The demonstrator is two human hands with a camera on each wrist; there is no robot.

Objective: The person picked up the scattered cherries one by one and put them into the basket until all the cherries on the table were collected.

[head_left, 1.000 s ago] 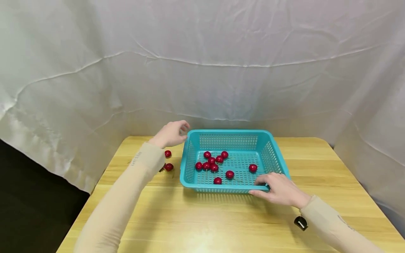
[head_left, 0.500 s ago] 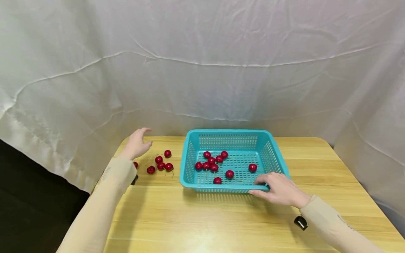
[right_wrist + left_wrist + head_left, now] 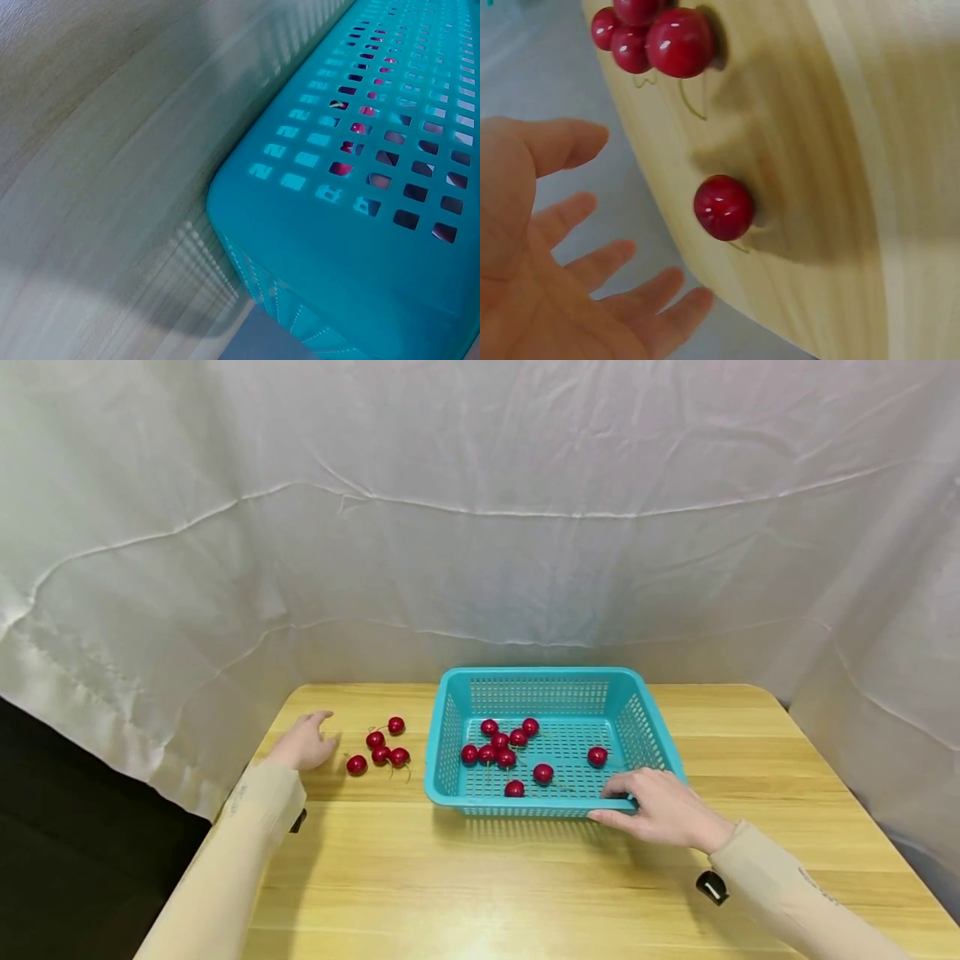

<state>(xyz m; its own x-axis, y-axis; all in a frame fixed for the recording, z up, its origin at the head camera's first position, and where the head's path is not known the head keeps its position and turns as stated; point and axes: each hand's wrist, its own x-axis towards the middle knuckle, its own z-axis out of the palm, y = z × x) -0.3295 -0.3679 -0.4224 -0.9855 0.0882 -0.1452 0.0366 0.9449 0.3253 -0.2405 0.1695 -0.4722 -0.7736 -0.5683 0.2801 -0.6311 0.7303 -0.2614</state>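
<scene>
My left hand is over the left end of the table, fingers spread and holding nothing. In the left wrist view a lone red cherry with a short green stem lies on the wood, apart from the left fingers; the hand hides it in the head view. Several more cherries lie in a loose group right of that hand. A turquoise perforated plastic basket stands mid-table with several cherries on its floor. My right hand grips its front rim near the right corner, thumb outside and fingers inside.
A light wooden table carries everything. Pale grey fabric hangs behind and on both sides. Dark cloth lies beyond the table's left edge. Each wrist wears a small black device, as on the right wrist.
My left hand has moved left and down from the basket's left rim to the table's left end, uncovering the loose cherries. The right hand and the basket have stayed put.
</scene>
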